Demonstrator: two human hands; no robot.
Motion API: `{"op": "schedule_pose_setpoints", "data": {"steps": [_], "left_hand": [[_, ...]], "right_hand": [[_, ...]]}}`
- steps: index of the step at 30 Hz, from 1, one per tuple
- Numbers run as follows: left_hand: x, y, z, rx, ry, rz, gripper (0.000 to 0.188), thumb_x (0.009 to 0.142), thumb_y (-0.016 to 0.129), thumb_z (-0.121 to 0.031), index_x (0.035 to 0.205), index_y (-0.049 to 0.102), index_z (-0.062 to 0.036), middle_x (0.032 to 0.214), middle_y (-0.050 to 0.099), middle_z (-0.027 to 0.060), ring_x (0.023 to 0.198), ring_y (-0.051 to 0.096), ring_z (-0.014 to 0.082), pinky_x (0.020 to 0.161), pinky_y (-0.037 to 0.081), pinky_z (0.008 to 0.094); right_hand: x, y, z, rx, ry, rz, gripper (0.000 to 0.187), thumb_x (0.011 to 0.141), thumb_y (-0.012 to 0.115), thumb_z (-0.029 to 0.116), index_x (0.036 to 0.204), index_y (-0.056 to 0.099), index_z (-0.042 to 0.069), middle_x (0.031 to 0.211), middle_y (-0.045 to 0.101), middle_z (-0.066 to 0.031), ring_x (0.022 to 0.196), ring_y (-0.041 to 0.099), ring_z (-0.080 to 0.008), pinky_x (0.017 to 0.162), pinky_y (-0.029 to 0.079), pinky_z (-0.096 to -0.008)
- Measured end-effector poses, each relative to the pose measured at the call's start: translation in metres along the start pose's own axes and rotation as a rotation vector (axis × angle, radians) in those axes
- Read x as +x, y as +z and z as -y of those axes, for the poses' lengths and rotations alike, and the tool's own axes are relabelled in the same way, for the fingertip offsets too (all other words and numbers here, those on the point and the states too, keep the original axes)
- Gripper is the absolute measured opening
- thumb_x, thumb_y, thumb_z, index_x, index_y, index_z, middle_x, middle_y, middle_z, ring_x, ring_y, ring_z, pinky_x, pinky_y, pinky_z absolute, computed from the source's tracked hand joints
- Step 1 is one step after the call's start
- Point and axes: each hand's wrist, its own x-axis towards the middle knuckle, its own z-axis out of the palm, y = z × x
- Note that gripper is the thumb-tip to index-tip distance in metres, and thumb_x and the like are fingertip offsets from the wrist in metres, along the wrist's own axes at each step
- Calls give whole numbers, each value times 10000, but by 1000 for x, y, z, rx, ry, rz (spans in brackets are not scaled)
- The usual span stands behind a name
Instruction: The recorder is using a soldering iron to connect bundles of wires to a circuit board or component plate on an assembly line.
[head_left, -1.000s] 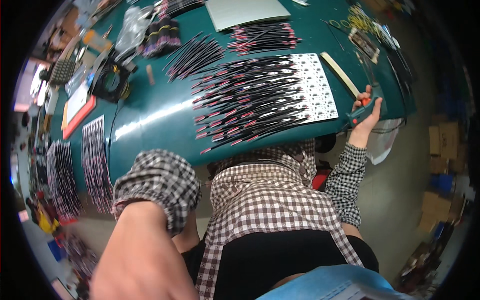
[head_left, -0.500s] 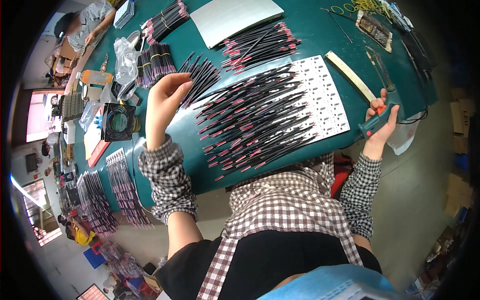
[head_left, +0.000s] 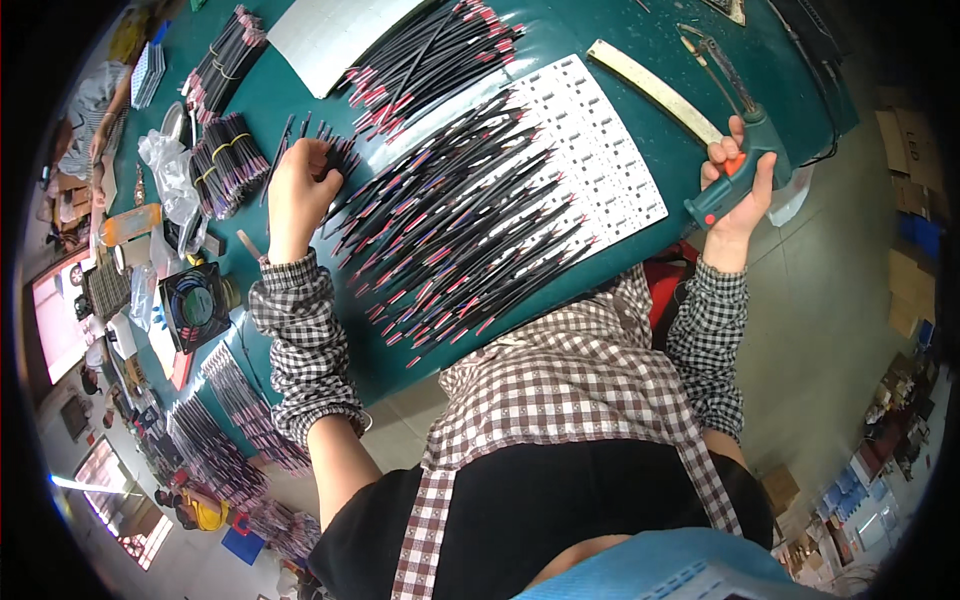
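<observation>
My left hand [head_left: 303, 190] is at the small loose pile of black wires [head_left: 340, 155], left of the board. Its fingers are curled in toward the thumb; whatever lies between the fingertips is too hidden to make out. In my right hand [head_left: 742, 190] is a green soldering gun [head_left: 762, 140] with an orange trigger, its metal tip and feed tube pointing away from me. Between the hands lies a white board [head_left: 610, 170] printed with small dark marks. Rows of black wires [head_left: 450, 230] with red and white ends cover its left part and overhang toward me.
A cream-coloured strip [head_left: 655, 92] lies between board and soldering gun. Beyond are another wire pile [head_left: 430, 60] and a pale flat sheet [head_left: 335, 40]. Banded wire bundles [head_left: 228, 165], a plastic bag [head_left: 172, 170] and a small black fan [head_left: 195, 305] stand leftward. Another person sits far left.
My left hand has gone from above the table down to the loose wire pile, its fingers curling in. The whole view has shifted. My right hand still holds the soldering gun.
</observation>
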Motion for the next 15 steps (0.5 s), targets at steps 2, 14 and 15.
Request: {"op": "schedule_pose_setpoints", "data": {"steps": [2, 14, 15], "left_hand": [[-2, 5, 2, -20, 14, -21, 262, 731, 598, -21, 991, 573, 6, 881, 597, 122, 755, 603, 200, 704, 487, 298], [-12, 17, -2, -22, 119, -164, 226, 818, 618, -79, 1019, 554, 2, 898, 574, 158, 831, 581, 294, 729, 456, 341], [-12, 17, 1, 21, 144, -177, 236, 816, 616, -72, 1029, 552, 8, 901, 574, 160, 829, 579, 292, 734, 453, 336]], "right_hand": [[0, 0, 0, -13, -12, -2, 668, 845, 554, 504, 1230, 428, -27, 853, 513, -33, 811, 488, -150, 604, 459, -241], [0, -3, 0, 0, -9, 11, 676, 845, 542, 520, 1225, 440, -30, 863, 520, -34, 820, 494, -156, 597, 461, -244], [0, -2, 1, 0, -9, 10, 676, 845, 542, 520, 1225, 440, -30, 863, 520, -34, 820, 494, -156, 597, 461, -244]]}}
